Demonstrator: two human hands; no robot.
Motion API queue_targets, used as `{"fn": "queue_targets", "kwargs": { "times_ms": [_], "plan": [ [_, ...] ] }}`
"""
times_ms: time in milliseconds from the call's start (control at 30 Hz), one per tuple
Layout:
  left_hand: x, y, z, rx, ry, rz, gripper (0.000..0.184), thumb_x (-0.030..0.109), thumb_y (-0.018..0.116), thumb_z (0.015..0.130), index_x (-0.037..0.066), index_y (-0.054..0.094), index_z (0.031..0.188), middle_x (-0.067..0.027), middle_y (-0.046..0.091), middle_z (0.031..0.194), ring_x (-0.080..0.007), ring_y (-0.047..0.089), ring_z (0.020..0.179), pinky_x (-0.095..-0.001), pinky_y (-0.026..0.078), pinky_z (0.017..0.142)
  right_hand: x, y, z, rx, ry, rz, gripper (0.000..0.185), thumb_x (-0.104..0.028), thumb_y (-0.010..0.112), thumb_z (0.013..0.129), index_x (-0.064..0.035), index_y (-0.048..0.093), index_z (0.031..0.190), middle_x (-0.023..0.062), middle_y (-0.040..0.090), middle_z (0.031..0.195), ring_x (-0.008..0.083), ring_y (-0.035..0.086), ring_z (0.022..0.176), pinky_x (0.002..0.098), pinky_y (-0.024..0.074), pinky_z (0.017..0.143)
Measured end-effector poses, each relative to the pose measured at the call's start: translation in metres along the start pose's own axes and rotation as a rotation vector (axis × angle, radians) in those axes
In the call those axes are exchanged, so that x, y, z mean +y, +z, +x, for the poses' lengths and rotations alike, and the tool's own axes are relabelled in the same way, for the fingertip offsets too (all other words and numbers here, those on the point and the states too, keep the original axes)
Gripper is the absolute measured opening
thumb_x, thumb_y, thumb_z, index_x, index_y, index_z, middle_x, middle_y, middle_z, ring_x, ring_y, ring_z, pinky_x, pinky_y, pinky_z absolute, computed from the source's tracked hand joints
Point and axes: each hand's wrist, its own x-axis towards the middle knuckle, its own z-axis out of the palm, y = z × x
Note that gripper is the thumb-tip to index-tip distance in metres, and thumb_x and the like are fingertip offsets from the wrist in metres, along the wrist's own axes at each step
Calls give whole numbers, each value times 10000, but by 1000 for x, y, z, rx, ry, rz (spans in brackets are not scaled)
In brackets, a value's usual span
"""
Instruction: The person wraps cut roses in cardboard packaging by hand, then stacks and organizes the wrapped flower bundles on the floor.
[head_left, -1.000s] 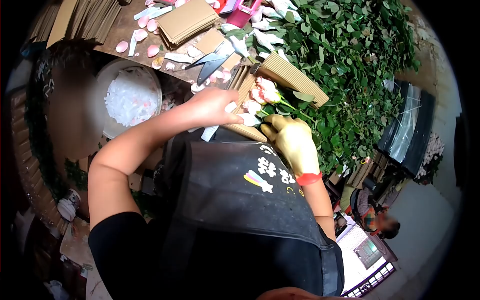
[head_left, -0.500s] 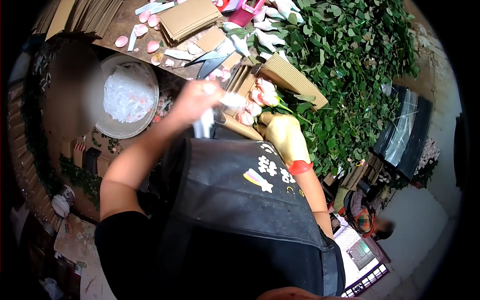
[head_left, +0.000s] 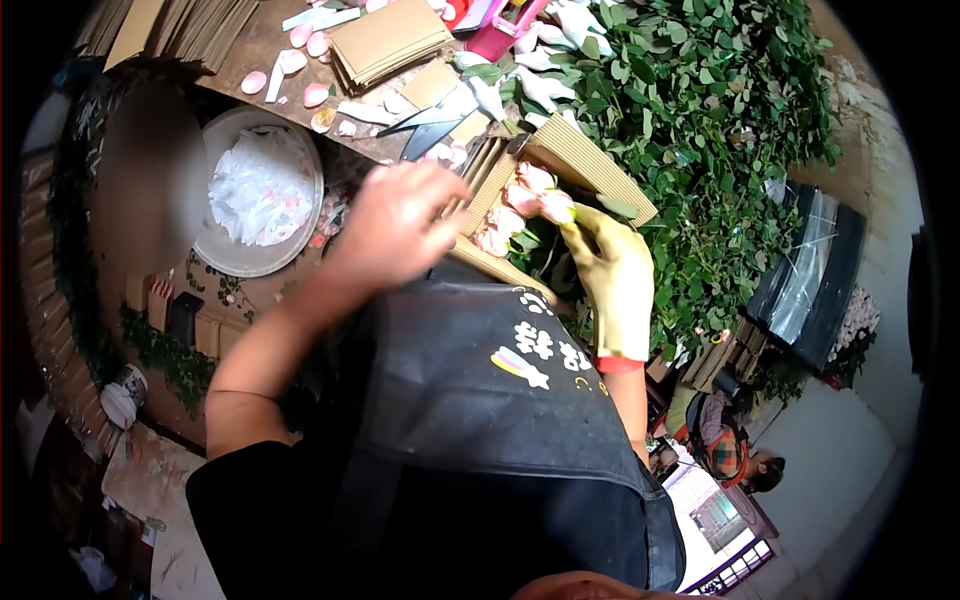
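Observation:
A cardboard-wrapped bundle of pale pink roses (head_left: 524, 196) lies in front of my apron, with corrugated cardboard (head_left: 590, 165) along its far side. My right hand (head_left: 612, 268), in a yellow glove with a red cuff, closes its fingertips on one rose (head_left: 556, 207) at the right of the group, just below the bloom. To the left, my bare left hand (head_left: 405, 225) is blurred by motion near the cardboard's left edge. Its fingers are curved and apart, with nothing visible between them.
Scissors (head_left: 432, 122) and stacked cardboard sheets (head_left: 390, 45) lie on the table among loose petals. A large heap of leafy stems (head_left: 700, 150) spreads at right, beside white-wrapped rose heads (head_left: 545, 88). A round bin (head_left: 262, 190) of white scraps stands left. A person (head_left: 725, 440) is at far right.
The white strip in my left hand is no longer visible, and that hand has shifted slightly. My right hand has moved right and turned, its fingers now at a rose bloom.

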Motion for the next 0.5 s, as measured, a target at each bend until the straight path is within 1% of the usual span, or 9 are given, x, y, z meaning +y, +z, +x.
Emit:
{"fn": "queue_targets", "kwargs": {
  "times_ms": [33,67,167,200,300,333,367,433,500],
  "plan": [
    [16,11,6,55,38,-75,213,175,773,882,80,689,1053,-89,672,950,-276,647,872,-407,488,800,0,-6,-1,13,7,73,254,-208,770,915,-135,766,1158,141,710,762,300,711,700,400,551,669],
    [32,18,12,81,38,-180,219,114,769,867,70,683,1064,-89,667,961,-256,638,838,-388,496,759,-1,-18,-4,-13,66,86,296,-200,780,899,-155,771,1192,146,698,747,306,707,667,391,548,622],
    [62,38,28,130,115,-418,289,-57,731,819,37,670,1084,-89,656,1009,-203,619,775,-326,508,667,22,-28,-30,161,-146,145,308,-185,790,877,-61,769,1158,125,735,778,283,711,647,350,555,638],
    [71,44,32,121,141,-474,305,-87,705,813,29,665,1092,-105,653,1055,-209,631,808,-312,516,688,26,-32,-36,216,-246,166,327,-182,805,860,-22,762,1142,111,753,800,263,721,661,340,562,655],
    [86,53,43,88,355,-531,341,-85,722,790,36,670,1104,-145,641,1091,-261,642,957,-346,533,786,22,-36,-60,416,-263,164,309,-171,822,838,-78,786,1130,41,785,857,225,725,701,338,556,698],
    [90,54,43,26,383,-546,381,-85,736,775,46,677,1128,-167,621,1148,-282,632,1019,-362,529,831,26,-33,-74,447,-217,88,331,-154,830,814,-96,787,1137,20,796,927,196,715,759,334,542,757],
    [94,55,43,-41,381,-599,406,-87,739,770,59,681,1145,-176,594,1215,-263,622,1011,-354,524,849,29,-32,-83,451,-195,89,378,-159,837,790,-96,781,1159,12,793,962,187,702,796,333,528,794],
    [97,54,45,-147,423,-674,453,-79,744,777,78,693,1199,-177,574,1257,-241,608,991,-340,514,869,27,-37,-88,466,-200,159,392,-198,818,808,-95,773,1184,4,788,937,194,709,803,335,522,792],
    [104,55,49,-194,434,-701,430,-67,733,801,75,711,1207,-169,579,1260,-227,597,985,-330,507,863,22,-40,-90,455,-176,206,371,-260,775,864,-95,769,1196,9,785,932,201,712,819,343,514,809]
  ]
}}
